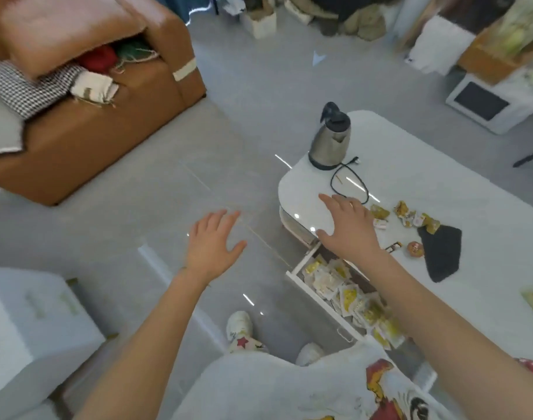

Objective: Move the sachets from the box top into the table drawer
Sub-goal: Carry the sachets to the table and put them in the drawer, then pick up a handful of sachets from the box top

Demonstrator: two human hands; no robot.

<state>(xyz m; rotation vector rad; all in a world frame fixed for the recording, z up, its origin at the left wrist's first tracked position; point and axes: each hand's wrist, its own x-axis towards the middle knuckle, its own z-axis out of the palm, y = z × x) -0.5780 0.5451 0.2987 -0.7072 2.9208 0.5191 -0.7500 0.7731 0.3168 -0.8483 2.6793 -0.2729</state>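
Note:
The white table's drawer (316,301) stands pulled out and holds several yellow-and-white sachets (347,295). A white box (32,322) sits at the lower left; its top shows only faint greenish marks. My left hand (212,244) hovers over the floor with fingers spread, holding nothing. My right hand (348,227) is flat, fingers apart, over the table's near-left corner, just above the drawer's inner end. A few more yellow sachets (410,216) lie on the white table (410,165) to the right of that hand.
A steel kettle (330,139) with a black cord stands on the table's far-left end. A black cloth (442,253) and a small round orange item (415,249) lie on the table. A brown sofa (86,116) fills the upper left. My feet (241,327) are below the drawer.

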